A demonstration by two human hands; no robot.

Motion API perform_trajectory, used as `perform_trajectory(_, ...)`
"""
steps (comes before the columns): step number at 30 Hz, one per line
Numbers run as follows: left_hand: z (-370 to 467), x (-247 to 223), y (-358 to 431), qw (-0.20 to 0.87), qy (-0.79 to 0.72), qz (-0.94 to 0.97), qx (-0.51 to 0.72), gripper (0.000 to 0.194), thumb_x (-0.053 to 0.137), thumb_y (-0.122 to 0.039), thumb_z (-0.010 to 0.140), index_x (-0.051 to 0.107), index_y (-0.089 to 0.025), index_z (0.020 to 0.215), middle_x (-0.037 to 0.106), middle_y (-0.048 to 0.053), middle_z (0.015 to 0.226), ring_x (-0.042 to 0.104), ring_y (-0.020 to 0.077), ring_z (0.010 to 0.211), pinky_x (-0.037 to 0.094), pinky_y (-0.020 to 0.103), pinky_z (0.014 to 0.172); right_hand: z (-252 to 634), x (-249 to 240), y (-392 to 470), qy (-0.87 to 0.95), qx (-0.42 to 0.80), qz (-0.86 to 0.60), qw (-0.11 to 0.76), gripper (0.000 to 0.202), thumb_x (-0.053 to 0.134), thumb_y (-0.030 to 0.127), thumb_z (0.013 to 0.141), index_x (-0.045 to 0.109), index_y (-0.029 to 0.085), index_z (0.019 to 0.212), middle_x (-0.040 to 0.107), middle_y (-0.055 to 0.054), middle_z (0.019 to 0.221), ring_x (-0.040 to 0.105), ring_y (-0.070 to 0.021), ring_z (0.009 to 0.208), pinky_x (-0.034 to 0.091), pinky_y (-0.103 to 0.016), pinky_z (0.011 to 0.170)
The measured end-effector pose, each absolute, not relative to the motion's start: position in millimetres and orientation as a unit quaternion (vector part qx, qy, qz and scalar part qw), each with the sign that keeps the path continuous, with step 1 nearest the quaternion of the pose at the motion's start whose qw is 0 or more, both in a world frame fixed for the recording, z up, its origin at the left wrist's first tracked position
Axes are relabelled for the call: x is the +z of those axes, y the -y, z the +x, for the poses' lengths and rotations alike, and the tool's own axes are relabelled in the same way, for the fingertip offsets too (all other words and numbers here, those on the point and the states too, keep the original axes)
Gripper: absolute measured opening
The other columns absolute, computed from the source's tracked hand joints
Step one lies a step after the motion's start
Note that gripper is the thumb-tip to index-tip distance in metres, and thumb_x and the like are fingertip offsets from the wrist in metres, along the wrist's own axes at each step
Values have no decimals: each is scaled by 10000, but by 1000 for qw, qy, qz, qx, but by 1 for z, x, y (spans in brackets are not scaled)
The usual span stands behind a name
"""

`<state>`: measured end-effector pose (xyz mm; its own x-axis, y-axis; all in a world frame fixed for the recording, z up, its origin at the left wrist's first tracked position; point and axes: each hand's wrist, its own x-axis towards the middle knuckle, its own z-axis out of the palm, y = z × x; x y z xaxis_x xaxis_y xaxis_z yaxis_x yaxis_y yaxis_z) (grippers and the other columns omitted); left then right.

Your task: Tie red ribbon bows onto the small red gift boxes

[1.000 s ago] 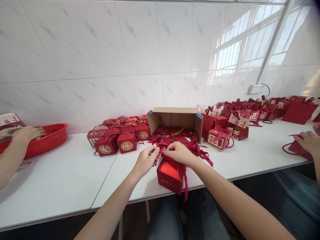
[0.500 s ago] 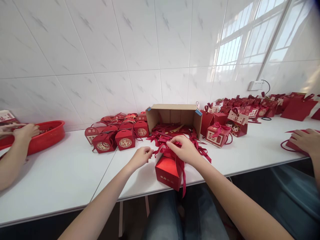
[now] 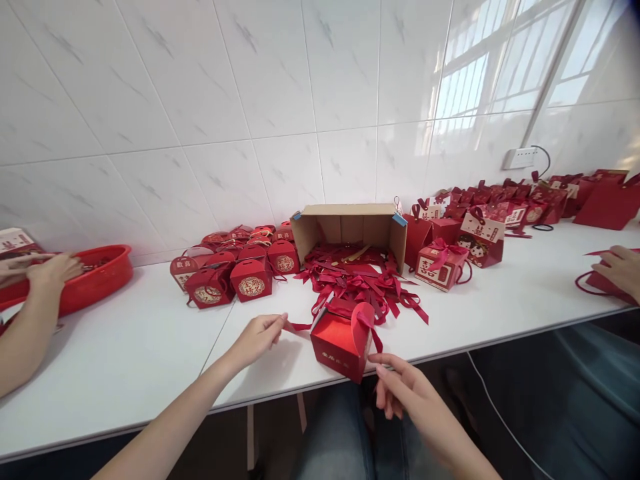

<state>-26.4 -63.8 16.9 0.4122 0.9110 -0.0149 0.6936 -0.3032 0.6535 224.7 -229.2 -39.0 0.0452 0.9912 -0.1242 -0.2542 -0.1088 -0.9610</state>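
A red gift box (image 3: 338, 342) stands near the table's front edge, its curved side flap raised, with a ribbon threaded through the top. My left hand (image 3: 259, 339), left of the box, pinches one end of the red ribbon (image 3: 300, 327) and holds it out sideways. Just right of the box's lower corner is my right hand (image 3: 400, 387), its fingers apart and nothing visible between them. Behind the box, a heap of loose red ribbons (image 3: 360, 283) spills out of a cardboard box (image 3: 350, 211) lying on its side.
Finished-looking red boxes (image 3: 253, 279) stand at the left of the cardboard box. More boxes and bags (image 3: 443, 263) line the right. A red basin (image 3: 97, 280) and a person's hands are far left; another person's hand (image 3: 620, 270) is far right.
My left hand has drawn the ribbon end out leftward. My right hand has left the box's top and moved down to its right side. The view has shifted slightly.
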Motion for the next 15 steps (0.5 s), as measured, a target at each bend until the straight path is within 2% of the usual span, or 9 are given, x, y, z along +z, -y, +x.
perform_trajectory(3,-10,19,81,401,-451,785,139,543,285,-599,884,582,-177,714,399,-37,525,408,148,534,362,263,604,224,-39,224,289,592,-456,598,579,625,599,749,556,175,1139,588,15,533,469,-99,447,288,-200,441)
perform_trajectory(6,1,19,87,389,-423,807,134,508,288,-569,896,515,-188,648,418,-31,574,400,147,578,354,262,640,226,-35,215,188,635,-348,663,444,658,538,763,564,225,1064,581,35,562,486,-90,485,369,-192,480)
perform_trajectory(10,10,13,78,383,-435,791,196,363,379,-534,861,466,-209,725,431,-50,596,409,140,548,345,251,578,231,-26,198,59,648,-200,732,326,791,359,682,581,227,893,561,64,623,475,-61,506,412,-173,479)
perform_trajectory(12,11,9,74,394,-465,765,209,374,374,-547,836,419,-210,679,384,-60,547,376,128,494,315,244,525,234,-21,192,25,647,-169,743,305,804,306,671,586,206,860,574,56,661,476,-53,510,416,-163,459)
perform_trajectory(15,12,6,76,413,-477,758,166,469,308,-584,819,378,-207,548,345,-47,470,328,120,450,281,250,483,238,-13,186,6,645,-160,747,251,762,287,728,605,189,898,607,29,725,488,-47,521,415,-145,430)
